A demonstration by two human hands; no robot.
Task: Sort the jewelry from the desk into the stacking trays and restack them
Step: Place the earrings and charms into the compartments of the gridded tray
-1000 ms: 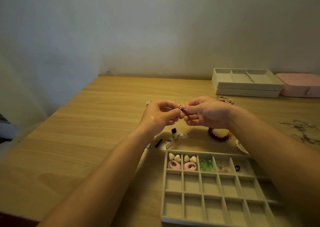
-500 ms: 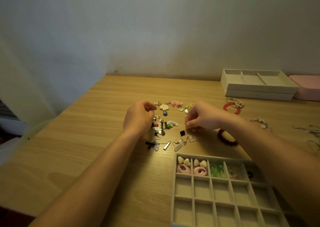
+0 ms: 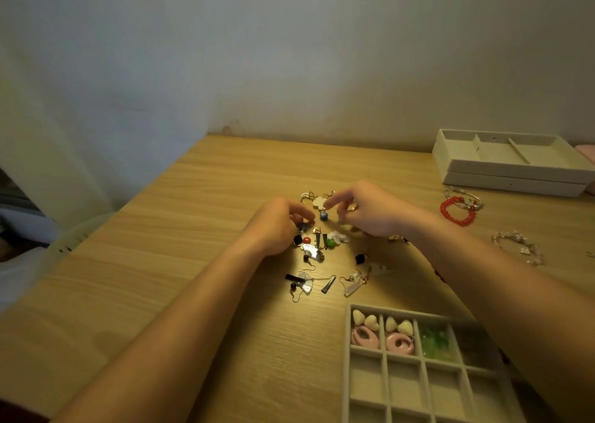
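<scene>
1. On the wooden counter (image 3: pixel 193 261), seen from the head camera, a loose pile of earrings (image 3: pixel 317 248) lies between the two hands. It holds black drops, white fan shapes, a red bead, a green bead and clear crystal drops on gold hooks.
2. The left hand (image 3: pixel 277 226) sits at the pile's left edge with its fingers curled. Their tips are at a dark blue bead (image 3: pixel 302 227), and I cannot tell whether they pinch it.
3. The right hand (image 3: pixel 370 213) stretches its index finger toward a white flower piece (image 3: pixel 318 202) just above a light blue bead (image 3: pixel 324 216). Its other fingers are curled, and a grasp cannot be made out.
4. Near the front, the grey grid tray (image 3: pixel 346 374) holds cream hearts (image 3: pixel 363 319) and pink oval hoops (image 3: pixel 365 340) in its first two back cells, with green pieces (image 3: pixel 434 342) in the third.
5. Far right, two cream trays (image 3: pixel 515 171) stand stacked. In front of them lie a red bead bracelet (image 3: pixel 457 211) and, nearer, a clear bead bracelet (image 3: pixel 518 247).
</scene>
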